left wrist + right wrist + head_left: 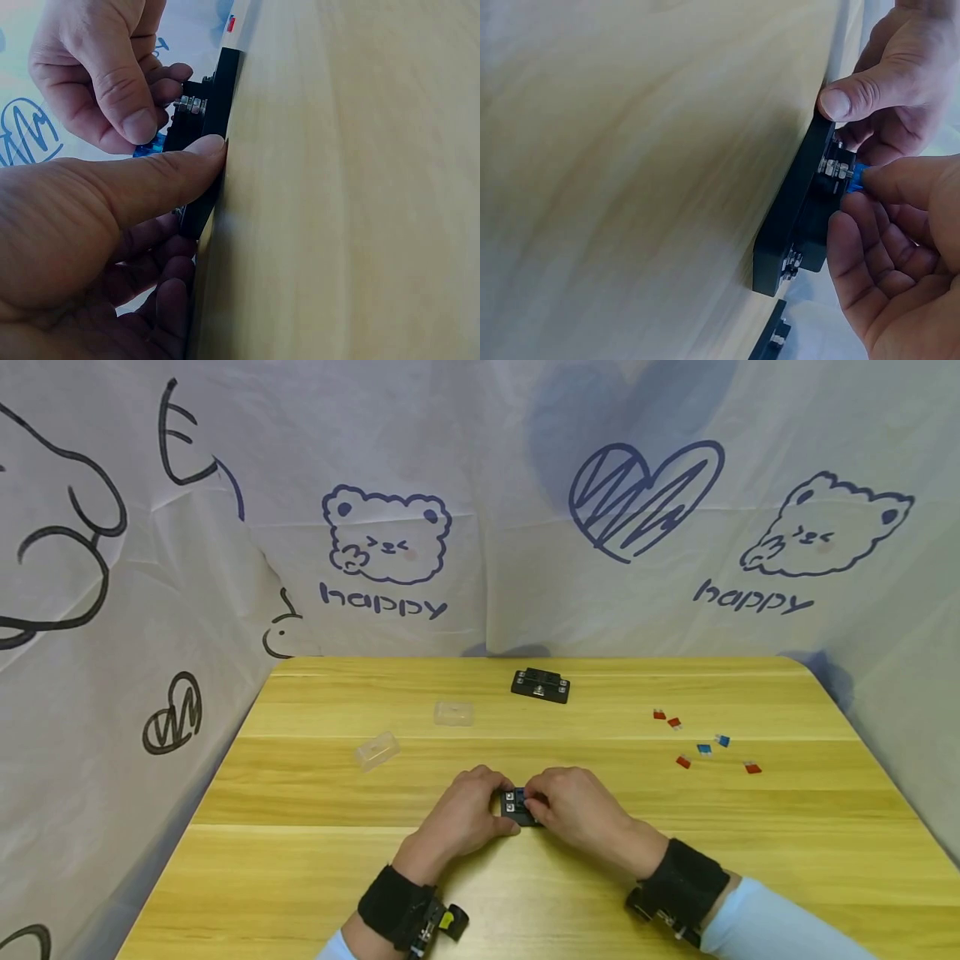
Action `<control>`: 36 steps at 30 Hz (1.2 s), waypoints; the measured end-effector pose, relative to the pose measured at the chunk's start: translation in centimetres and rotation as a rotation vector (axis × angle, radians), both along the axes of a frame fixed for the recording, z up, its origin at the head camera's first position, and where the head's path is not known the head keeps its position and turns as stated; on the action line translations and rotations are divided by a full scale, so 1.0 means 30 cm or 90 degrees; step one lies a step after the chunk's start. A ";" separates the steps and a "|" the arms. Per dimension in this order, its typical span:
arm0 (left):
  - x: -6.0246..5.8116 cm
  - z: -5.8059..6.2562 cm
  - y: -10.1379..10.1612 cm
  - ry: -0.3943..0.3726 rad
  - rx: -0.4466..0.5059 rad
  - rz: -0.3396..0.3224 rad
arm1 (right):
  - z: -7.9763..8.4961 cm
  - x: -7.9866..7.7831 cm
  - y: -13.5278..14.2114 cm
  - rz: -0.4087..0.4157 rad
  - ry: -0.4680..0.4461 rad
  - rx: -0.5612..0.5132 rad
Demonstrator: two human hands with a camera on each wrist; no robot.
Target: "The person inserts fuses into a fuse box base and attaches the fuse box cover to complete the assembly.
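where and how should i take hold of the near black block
Probably best to pinch the left end of the black block across its long edges, coming from the left, thumb on the near edge, fingers on the far one. Its base lies flat and has straight sides, metal bolts stick up on top, and the right grip pinches a blue piece there.
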State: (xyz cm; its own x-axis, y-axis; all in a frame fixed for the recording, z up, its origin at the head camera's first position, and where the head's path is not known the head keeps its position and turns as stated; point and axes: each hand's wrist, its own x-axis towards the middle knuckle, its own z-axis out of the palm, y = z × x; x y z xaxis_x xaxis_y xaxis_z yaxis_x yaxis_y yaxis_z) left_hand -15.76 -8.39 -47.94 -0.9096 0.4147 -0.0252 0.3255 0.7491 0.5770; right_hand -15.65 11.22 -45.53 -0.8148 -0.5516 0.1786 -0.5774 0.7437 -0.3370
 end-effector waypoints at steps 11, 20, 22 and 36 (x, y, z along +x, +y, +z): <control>0.000 -0.003 0.000 0.012 0.002 -0.004 | -0.007 -0.003 0.004 0.000 0.009 -0.029; 0.001 -0.004 0.000 0.012 0.001 -0.004 | -0.016 -0.004 0.008 0.024 0.037 -0.036; 0.002 -0.002 0.000 0.010 0.002 -0.004 | -0.018 -0.004 0.008 0.031 0.045 -0.039; 0.001 0.002 0.001 0.007 0.000 -0.002 | -0.021 -0.001 0.008 0.038 0.060 -0.040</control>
State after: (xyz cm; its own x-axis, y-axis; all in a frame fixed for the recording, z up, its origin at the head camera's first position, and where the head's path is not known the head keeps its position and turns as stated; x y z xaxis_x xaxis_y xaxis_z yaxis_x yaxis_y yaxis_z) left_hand -15.73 -8.37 -47.87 -0.9083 0.4180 -0.0147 0.3348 0.7478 0.5734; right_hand -15.68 11.45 -46.16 -0.7591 -0.5834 0.2888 -0.6510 0.6862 -0.3246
